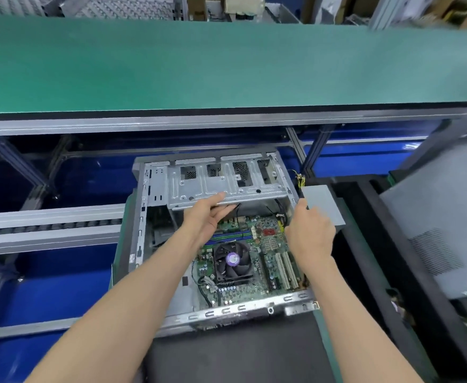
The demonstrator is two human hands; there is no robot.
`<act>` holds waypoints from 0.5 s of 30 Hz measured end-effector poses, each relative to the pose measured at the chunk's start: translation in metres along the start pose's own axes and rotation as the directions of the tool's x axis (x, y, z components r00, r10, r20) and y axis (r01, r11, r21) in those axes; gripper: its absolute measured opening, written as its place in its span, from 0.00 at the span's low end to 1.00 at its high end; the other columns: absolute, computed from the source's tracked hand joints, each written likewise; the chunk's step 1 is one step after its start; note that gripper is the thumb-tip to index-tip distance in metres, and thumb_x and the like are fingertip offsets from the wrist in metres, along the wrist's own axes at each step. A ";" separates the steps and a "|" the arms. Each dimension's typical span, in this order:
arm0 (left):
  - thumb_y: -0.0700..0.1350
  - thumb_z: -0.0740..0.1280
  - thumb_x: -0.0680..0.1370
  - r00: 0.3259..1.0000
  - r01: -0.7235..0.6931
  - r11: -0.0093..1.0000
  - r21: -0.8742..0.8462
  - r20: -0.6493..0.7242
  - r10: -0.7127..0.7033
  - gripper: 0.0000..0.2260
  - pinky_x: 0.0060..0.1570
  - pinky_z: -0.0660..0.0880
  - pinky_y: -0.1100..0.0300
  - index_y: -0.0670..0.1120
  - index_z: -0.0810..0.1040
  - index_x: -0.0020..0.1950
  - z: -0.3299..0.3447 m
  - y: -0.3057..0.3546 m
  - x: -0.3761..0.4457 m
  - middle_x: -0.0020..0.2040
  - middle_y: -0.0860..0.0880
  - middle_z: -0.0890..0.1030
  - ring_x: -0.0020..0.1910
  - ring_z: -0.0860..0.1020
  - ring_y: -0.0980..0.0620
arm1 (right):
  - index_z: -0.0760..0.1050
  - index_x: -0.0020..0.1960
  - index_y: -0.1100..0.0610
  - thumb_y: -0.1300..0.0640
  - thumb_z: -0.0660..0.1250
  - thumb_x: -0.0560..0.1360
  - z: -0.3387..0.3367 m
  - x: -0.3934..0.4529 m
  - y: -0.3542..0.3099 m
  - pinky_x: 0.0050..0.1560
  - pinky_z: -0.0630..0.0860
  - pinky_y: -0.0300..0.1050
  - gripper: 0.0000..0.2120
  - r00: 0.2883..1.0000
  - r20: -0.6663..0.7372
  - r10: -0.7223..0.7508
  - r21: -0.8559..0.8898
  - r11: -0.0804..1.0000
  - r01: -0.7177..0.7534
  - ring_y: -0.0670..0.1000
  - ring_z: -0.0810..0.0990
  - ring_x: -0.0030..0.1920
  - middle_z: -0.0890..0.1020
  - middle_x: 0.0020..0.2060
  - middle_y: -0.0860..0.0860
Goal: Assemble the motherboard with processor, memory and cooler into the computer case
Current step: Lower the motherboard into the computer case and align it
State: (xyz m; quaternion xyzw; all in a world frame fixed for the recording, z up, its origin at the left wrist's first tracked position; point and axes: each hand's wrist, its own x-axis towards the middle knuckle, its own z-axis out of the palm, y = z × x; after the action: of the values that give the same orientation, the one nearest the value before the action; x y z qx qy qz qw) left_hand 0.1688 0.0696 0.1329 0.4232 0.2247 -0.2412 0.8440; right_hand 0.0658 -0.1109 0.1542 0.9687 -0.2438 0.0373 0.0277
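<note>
Now I see the case [144, 217] lying open on its side on a dark mat [226, 355], with the board [257, 244] seated inside at about 5 o'clock from the drive cage [221, 178]. On the board, the cooler [233, 261] sits at 6 o'clock from the memory slots [232, 235]. My left hand [207, 214] reaches to the cage's lower edge, fingers straight and touching it. My right hand [311, 234] is curled at the case's 3 o'clock wall; what it grips I cannot tell. A grey box [322, 203] lies just beyond it.
</note>
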 end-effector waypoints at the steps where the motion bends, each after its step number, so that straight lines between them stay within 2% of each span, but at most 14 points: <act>1: 0.33 0.69 0.77 1.000 0.010 1.000 0.013 0.015 -0.010 0.08 0.39 0.82 0.59 0.37 0.75 0.55 0.000 0.001 0.001 0.45 0.39 0.86 0.43 0.86 0.44 | 0.68 0.54 0.59 0.63 0.61 0.80 0.001 -0.003 -0.002 0.30 0.64 0.45 0.04 1.000 -0.003 0.023 0.002 1.000 -0.023 0.56 0.82 0.39 0.72 0.35 0.51; 3: 0.37 0.72 0.76 0.999 0.003 0.997 0.072 0.039 -0.006 0.12 0.41 0.82 0.60 0.38 0.76 0.58 -0.003 0.000 0.002 0.46 0.43 0.86 0.45 0.86 0.46 | 0.69 0.62 0.61 0.62 0.61 0.81 0.004 -0.009 -0.004 0.31 0.66 0.46 0.10 0.998 0.000 0.064 0.010 0.998 -0.064 0.57 0.83 0.40 0.77 0.38 0.51; 6: 0.47 0.80 0.67 0.998 -0.050 0.976 0.213 0.045 0.041 0.21 0.53 0.81 0.55 0.39 0.81 0.55 -0.019 -0.002 0.003 0.51 0.45 0.85 0.50 0.85 0.48 | 0.65 0.72 0.62 0.62 0.65 0.78 0.004 -0.009 -0.003 0.35 0.69 0.49 0.23 0.994 -0.065 0.091 0.104 0.991 -0.084 0.58 0.80 0.49 0.81 0.52 0.55; 7: 0.47 0.82 0.65 0.997 -0.070 0.957 0.281 0.058 0.056 0.22 0.56 0.81 0.53 0.38 0.83 0.53 -0.026 -0.002 0.004 0.50 0.44 0.86 0.52 0.85 0.47 | 0.65 0.73 0.63 0.63 0.67 0.76 0.002 -0.010 -0.004 0.39 0.71 0.48 0.26 0.992 -0.126 0.031 0.137 0.990 -0.013 0.58 0.78 0.52 0.79 0.56 0.57; 8: 0.44 0.82 0.65 0.995 -0.092 0.929 0.358 0.073 0.070 0.20 0.58 0.80 0.51 0.35 0.83 0.50 -0.033 -0.003 0.004 0.50 0.43 0.86 0.54 0.84 0.45 | 0.68 0.70 0.64 0.65 0.69 0.73 0.002 -0.012 -0.006 0.44 0.73 0.49 0.26 0.974 -0.212 -0.080 0.168 0.979 0.117 0.57 0.76 0.52 0.78 0.56 0.57; 9: 0.39 0.81 0.66 0.993 -0.117 0.886 0.449 0.065 0.098 0.15 0.59 0.80 0.49 0.33 0.83 0.46 -0.038 -0.005 0.005 0.49 0.41 0.86 0.54 0.84 0.43 | 0.72 0.66 0.64 0.67 0.69 0.71 0.003 -0.014 -0.010 0.48 0.74 0.49 0.24 0.924 -0.318 -0.212 0.191 0.941 0.281 0.57 0.75 0.52 0.78 0.55 0.57; 10: 0.35 0.76 0.66 0.989 -0.136 0.810 0.570 0.029 0.145 0.09 0.59 0.79 0.48 0.33 0.81 0.43 -0.041 -0.006 0.006 0.47 0.41 0.85 0.52 0.83 0.43 | 0.75 0.62 0.63 0.68 0.69 0.70 0.005 -0.017 -0.014 0.51 0.76 0.50 0.21 0.873 -0.352 -0.339 0.219 0.877 0.429 0.55 0.75 0.51 0.78 0.53 0.56; 11: 0.34 0.72 0.67 0.978 -0.151 0.683 0.715 0.008 0.208 0.06 0.56 0.79 0.51 0.37 0.81 0.43 -0.044 -0.007 0.008 0.47 0.42 0.85 0.49 0.83 0.44 | 0.76 0.62 0.61 0.66 0.69 0.71 0.007 -0.020 -0.019 0.56 0.77 0.50 0.19 0.845 -0.274 -0.459 0.286 0.800 0.527 0.54 0.75 0.53 0.78 0.54 0.54; 12: 0.35 0.68 0.70 0.964 -0.165 0.499 0.851 0.032 0.263 0.10 0.50 0.79 0.56 0.40 0.82 0.50 -0.045 -0.009 0.009 0.50 0.43 0.84 0.47 0.82 0.47 | 0.75 0.66 0.58 0.61 0.69 0.75 0.008 -0.023 -0.023 0.62 0.76 0.50 0.19 0.832 -0.109 -0.544 0.393 0.745 0.539 0.52 0.75 0.57 0.77 0.57 0.51; 13: 0.37 0.66 0.75 0.952 -0.193 0.286 0.939 0.108 0.287 0.14 0.46 0.77 0.59 0.42 0.81 0.59 -0.046 -0.013 0.012 0.53 0.43 0.83 0.46 0.82 0.49 | 0.72 0.71 0.55 0.54 0.68 0.78 0.010 -0.024 -0.026 0.67 0.72 0.49 0.22 0.794 0.094 -0.601 0.492 0.721 0.488 0.51 0.74 0.63 0.75 0.62 0.50; 14: 0.39 0.64 0.79 0.941 -0.221 0.076 0.972 0.192 0.278 0.15 0.46 0.77 0.58 0.42 0.79 0.65 -0.045 -0.016 0.014 0.57 0.40 0.82 0.48 0.82 0.47 | 0.68 0.75 0.52 0.47 0.67 0.79 0.014 -0.025 -0.028 0.70 0.70 0.49 0.27 0.734 0.248 -0.632 0.540 0.719 0.437 0.51 0.72 0.67 0.72 0.67 0.49; 15: 0.42 0.62 0.82 0.933 -0.239 -0.108 0.965 0.259 0.249 0.15 0.52 0.75 0.56 0.42 0.77 0.68 -0.043 -0.019 0.018 0.61 0.38 0.81 0.53 0.81 0.43 | 0.65 0.77 0.50 0.42 0.67 0.77 0.017 -0.024 -0.030 0.71 0.69 0.52 0.32 0.681 0.330 -0.654 0.534 0.724 0.436 0.52 0.70 0.70 0.69 0.71 0.48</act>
State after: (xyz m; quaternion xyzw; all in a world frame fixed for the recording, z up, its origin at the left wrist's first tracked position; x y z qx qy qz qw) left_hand 0.1635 0.0912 0.0877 0.9333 -0.0985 -0.1677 0.3018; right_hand 0.0595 -0.0747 0.1338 0.9541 0.0792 -0.1731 -0.2311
